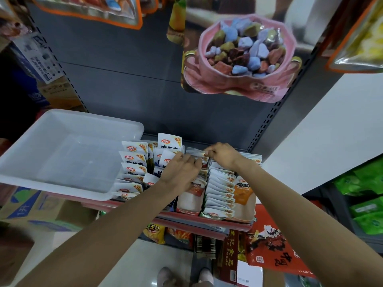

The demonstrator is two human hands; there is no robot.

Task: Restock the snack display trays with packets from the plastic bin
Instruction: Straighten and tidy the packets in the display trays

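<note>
1. The plastic bin (62,154) is a translucent white tub on the shelf, and it serves here as the landmark; nothing can be made out lying inside it.
2. Directly right of the bin, touching its right wall, stand rows of white snack packets (133,160) with red logos, upright and leaning back.
3. Further right of the bin, beyond those rows, sit the display trays (244,204), cardboard with orange-printed fronts, packed with white packets on edge.
4. The left hand (180,170) reaches over the packets just right of the bin, fingers bent down onto the packet tops; whether it actually grips one or only presses them is hard to tell, since the fingertips are hidden.
5. The right hand (221,155) is further right of the bin, at the back of the trays, its fingers curled and pinching the top edge of a white packet (198,154).
6. High above and right of the bin hangs a pink pouch (240,59) showing coloured stone-shaped sweets.
7. Below the bin, under the shelf, lies a cardboard box (31,206).
</note>
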